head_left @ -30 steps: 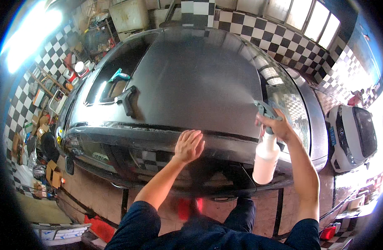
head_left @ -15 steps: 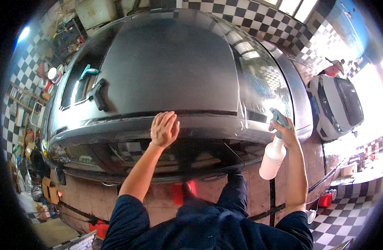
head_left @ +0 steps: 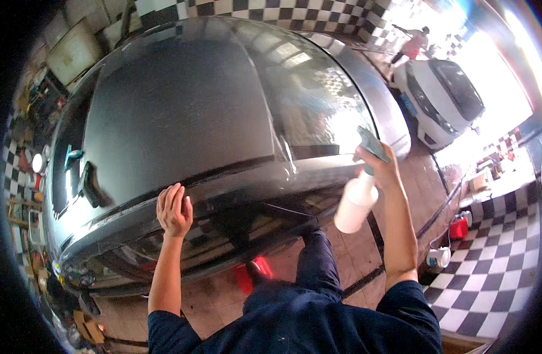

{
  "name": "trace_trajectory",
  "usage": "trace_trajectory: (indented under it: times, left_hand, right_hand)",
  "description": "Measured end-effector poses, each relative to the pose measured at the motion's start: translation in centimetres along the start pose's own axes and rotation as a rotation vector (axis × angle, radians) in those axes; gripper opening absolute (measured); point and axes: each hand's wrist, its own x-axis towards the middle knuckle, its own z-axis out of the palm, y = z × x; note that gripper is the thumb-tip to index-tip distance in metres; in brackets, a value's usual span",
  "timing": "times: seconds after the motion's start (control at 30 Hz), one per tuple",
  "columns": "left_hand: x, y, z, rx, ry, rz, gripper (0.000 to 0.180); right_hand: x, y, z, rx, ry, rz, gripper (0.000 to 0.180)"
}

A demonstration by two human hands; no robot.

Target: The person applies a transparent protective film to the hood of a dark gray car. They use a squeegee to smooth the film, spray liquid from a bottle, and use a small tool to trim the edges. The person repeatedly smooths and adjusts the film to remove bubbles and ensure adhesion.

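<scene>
One spray bottle (head_left: pixel 356 206) beside the car (head_left: pixel 176 100), likely light but slick, we hold near its neck, right fingers (head_left: pixel 367 157) wrapped, left fingers (head_left: pixel 175 197) close together.

A navy short-sleeved shirt (head_left: pixel 306 324) tops dark trousers (head_left: pixel 318 264).

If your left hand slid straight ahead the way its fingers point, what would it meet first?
Most likely the dark strip edging the car roof, just ahead of the left hand. Depth is unclear here, so the hand may already be touching it.
</scene>
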Motion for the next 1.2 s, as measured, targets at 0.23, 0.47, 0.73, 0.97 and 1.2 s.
trace_trajectory:
  times: [0.23,0.47,0.73,0.97,1.2]
  left_hand:
    - [0.7,0.6,-1.9,-0.064,0.04,-0.025,0.026]
    - [2.3,13.9,-5.7,-1.026,-0.269,-0.267,0.102]
    - [2.5,9.2,-13.0,-0.702,0.105,-0.544,0.1]
    - [1.8,-6.6,-22.5,-0.462,0.383,-0.699,0.087]
    - [-0.3,-30.2,-26.6,-0.232,0.712,-0.907,0.086]
  right_hand:
    - [-3.7,-3.0,1.6,-0.075,0.059,-0.234,0.032]
    - [-6.0,-11.8,14.3,0.113,-0.275,-0.515,0.041]
    - [-10.5,-18.1,29.2,0.36,-0.678,-0.562,0.06]
    - [-8.4,-15.7,31.9,0.211,-0.803,-0.399,0.104]
    - [-5.8,1.4,20.7,-0.137,-0.516,-0.038,0.049]
